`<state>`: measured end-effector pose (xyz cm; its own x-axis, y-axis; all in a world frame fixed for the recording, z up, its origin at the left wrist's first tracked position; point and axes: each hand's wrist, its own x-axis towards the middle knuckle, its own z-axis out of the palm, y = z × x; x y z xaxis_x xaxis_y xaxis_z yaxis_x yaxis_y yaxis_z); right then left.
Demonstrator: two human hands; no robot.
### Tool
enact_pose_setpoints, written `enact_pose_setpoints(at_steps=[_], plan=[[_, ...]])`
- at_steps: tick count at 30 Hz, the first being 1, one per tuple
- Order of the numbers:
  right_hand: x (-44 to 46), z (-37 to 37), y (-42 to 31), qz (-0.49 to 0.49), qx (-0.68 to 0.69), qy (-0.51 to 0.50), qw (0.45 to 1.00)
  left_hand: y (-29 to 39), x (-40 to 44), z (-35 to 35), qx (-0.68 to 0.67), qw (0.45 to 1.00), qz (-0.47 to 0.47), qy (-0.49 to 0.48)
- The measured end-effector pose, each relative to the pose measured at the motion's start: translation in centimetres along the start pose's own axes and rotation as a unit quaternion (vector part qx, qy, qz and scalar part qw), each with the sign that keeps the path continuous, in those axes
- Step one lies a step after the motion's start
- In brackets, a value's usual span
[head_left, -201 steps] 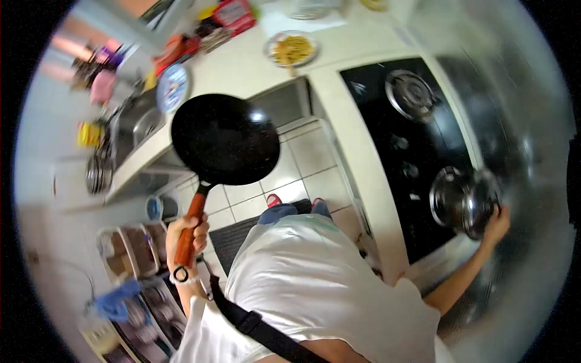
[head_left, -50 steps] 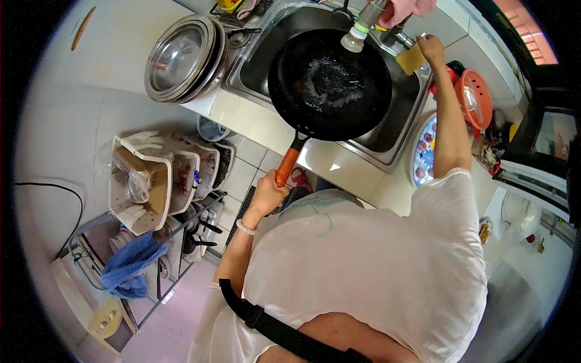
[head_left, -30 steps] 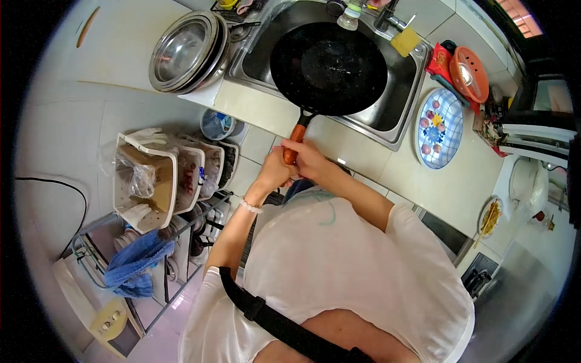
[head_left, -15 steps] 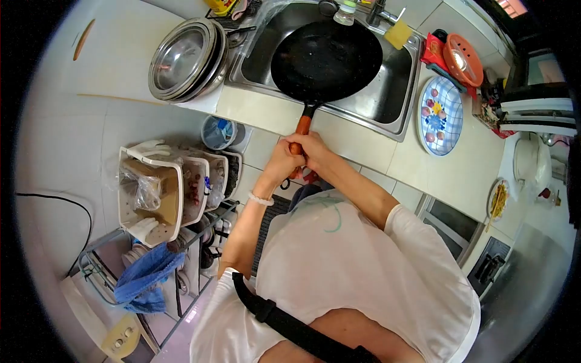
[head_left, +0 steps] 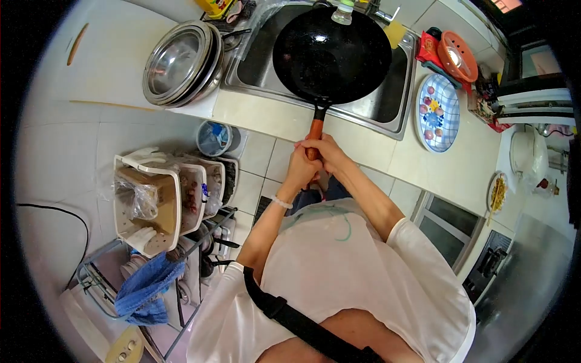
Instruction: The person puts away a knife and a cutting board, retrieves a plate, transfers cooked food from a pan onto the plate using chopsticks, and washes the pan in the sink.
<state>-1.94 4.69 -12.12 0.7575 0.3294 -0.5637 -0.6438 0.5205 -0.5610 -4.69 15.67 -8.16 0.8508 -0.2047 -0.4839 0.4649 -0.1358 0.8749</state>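
Note:
A black wok (head_left: 333,60) is held over the sink, its long handle (head_left: 315,130) pointing back toward my body. My left hand (head_left: 302,167), with a pale bracelet at the wrist, is closed round the lower part of the handle. Against it, my right hand (head_left: 327,153) also grips the handle, fingers wrapped over the wood. A bright reflection shows on the wok's inner surface. Under and around the wok lies the steel sink (head_left: 253,83). At the wok's far edge a clear bottle (head_left: 342,13) with a pale green top stands in view.
Stacked steel bowls (head_left: 175,63) sit left of the sink. To the right are an oval blue-checked plate (head_left: 437,115) and an orange basket (head_left: 457,55). A yellow sponge or cloth (head_left: 395,34) is by the faucet. White bins (head_left: 147,202) and a bucket (head_left: 214,138) stand lower left.
The wok and both hands have shifted slightly to the right. The wok's tilt has changed, and a bright reflection now shows inside it. Both hands still hold the handle.

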Motion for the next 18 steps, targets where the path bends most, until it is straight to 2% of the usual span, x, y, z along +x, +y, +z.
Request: enact_pose_setpoints(at_steps=[3, 8, 10, 12, 18], plan=[[0.7, 0.4, -0.5, -0.005, 0.005, -0.004, 1.000, 0.2, 1.2, -0.7, 0.086, 0.996, 0.014, 0.006], [1.7, 1.5, -0.7, 0.010, 0.023, -0.030, 0.999, 0.8, 1.5, -2.0, 0.051, 0.999, 0.016, 0.010], [1.7, 2.2, -0.4, 0.012, 0.040, -0.016, 0.999, 1.0, 1.6, -2.7, 0.090, 0.996, -0.011, -0.004], [1.8, 2.4, 0.0, 0.015, 0.061, -0.003, 0.998, 1.1, 1.4, -3.0, 0.071, 0.997, -0.013, -0.008], [1.6, 1.7, 1.1, 0.015, 0.064, -0.051, 0.997, 0.8, 0.2, -2.5, 0.065, 0.998, -0.015, 0.000]])
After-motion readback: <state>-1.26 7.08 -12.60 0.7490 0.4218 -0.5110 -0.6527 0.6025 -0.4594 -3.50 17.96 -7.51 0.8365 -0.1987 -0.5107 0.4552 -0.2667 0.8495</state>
